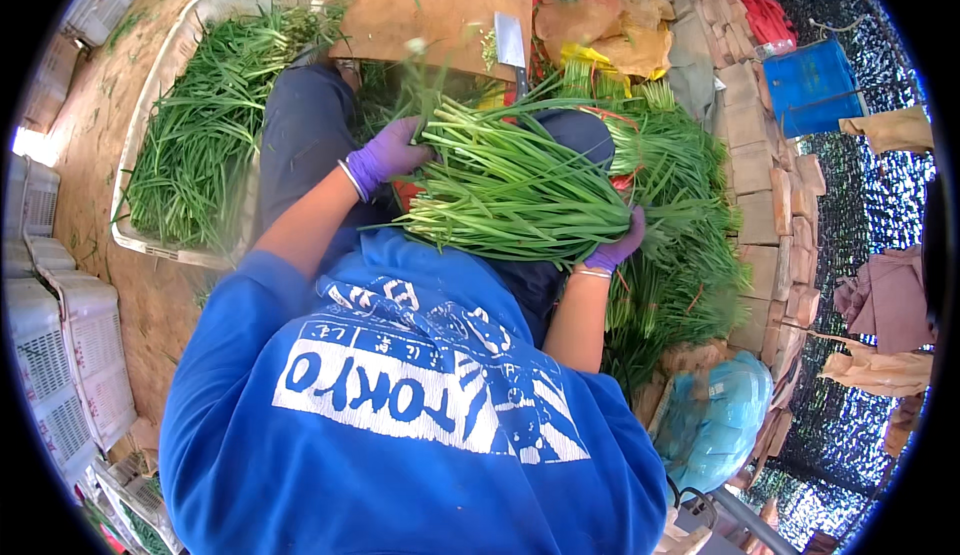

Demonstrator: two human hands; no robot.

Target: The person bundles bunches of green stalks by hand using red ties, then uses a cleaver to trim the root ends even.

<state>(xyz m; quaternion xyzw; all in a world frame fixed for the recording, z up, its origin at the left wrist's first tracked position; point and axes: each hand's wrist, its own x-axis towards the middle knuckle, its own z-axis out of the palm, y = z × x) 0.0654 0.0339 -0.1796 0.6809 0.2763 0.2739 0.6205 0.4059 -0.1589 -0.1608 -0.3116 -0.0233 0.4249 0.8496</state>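
A large loose bundle of garlic chives (520, 180) lies across my lap, its pale stem ends to the left and its green leaf tips to the right. My left hand (388, 155), in a purple glove, is closed at the stem ends, with some chives in its fingers. At the leaf end, my gloved right hand (618, 243) grips the bundle from its lower side; the leaves hide some of its fingers. Just beyond the bundle, a cleaver (510, 43) with a broad blade rests on a wooden board (435, 10).
To the left stands a white plastic crate (128, 190) heaped with loose chives. Tied chive bunches (680, 215) are piled at my right, beside stacked bricks (755, 170). A blue container (812, 85) and a blue plastic bag (715, 420) are farther right. White crates (85, 345) line the left edge.
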